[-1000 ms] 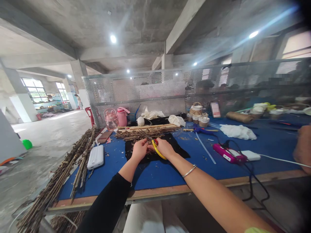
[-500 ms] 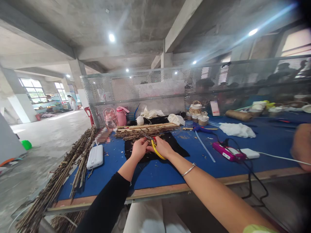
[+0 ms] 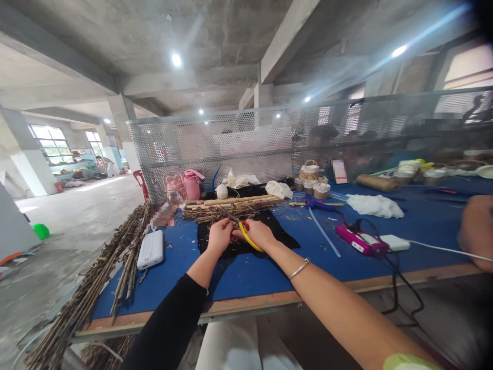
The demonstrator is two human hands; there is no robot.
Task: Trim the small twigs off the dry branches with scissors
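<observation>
My right hand (image 3: 259, 234) is closed around the yellow-handled scissors (image 3: 250, 239), whose dark blades point up and left toward the twigs. Close beside it, my left hand (image 3: 219, 236) has its fingers pressed together near the blades; what they pinch is too small to make out. Both hands are over a black cloth (image 3: 283, 234) strewn with small plant bits. Just beyond them lies a pile of dry brown twigs (image 3: 208, 212), with lighter sticks (image 3: 234, 200) along its far side.
A bundle of dry stalks (image 3: 88, 267) hangs over the left table edge beside a white power bank (image 3: 150, 250). To the right are a blue glue gun (image 3: 319, 203), a magenta power strip (image 3: 362, 240) and white cloth (image 3: 375, 205). A person's arm (image 3: 477, 231) shows far right.
The scissor blades look slightly more spread and reach further up-left over the twigs. Both hands stay almost in place.
</observation>
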